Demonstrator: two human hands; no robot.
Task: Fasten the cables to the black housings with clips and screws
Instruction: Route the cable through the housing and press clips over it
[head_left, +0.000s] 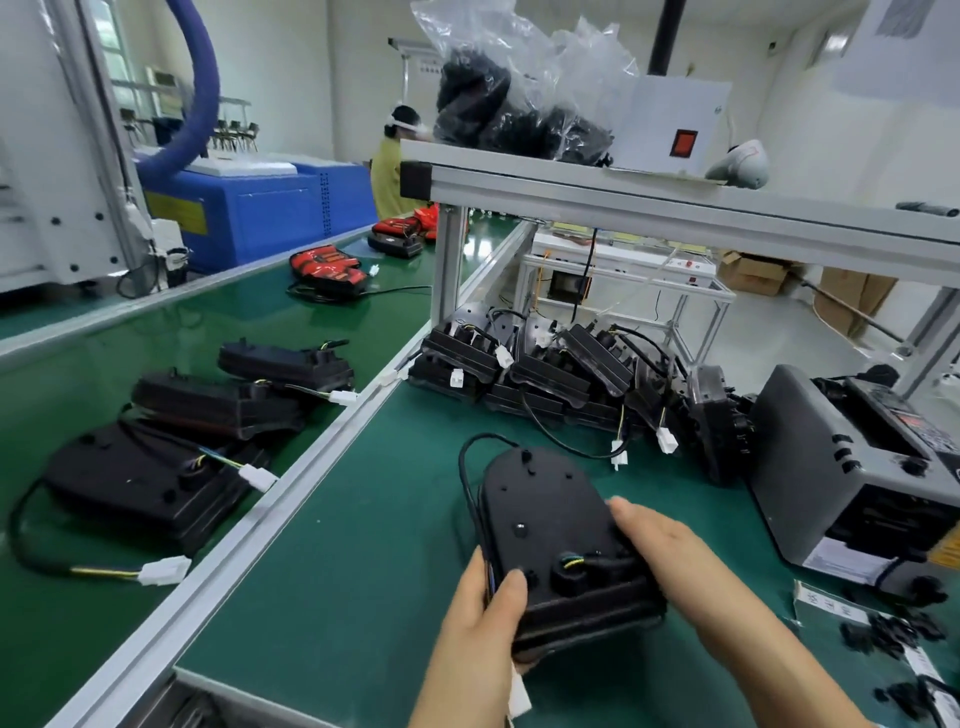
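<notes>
A black housing (550, 525) lies on the green bench mat in front of me, its black cable (470, 467) looping round its left side. My left hand (480, 623) grips the housing's near left corner, thumb on top. My right hand (660, 545) holds its right side, fingers curled over the edge near the cable exit (571, 566) with yellow-green wires. A white connector (519, 696) hangs below my left hand. Small black clips (883, 636) lie at the right by a white label strip.
A heap of black housings with cables (561, 374) lies at the back of the bench under the aluminium shelf (675, 208). A grey machine (852, 467) stands at the right. Three more housings (156, 478) lie on the conveyor belt (78, 597) to the left. A person stands far back.
</notes>
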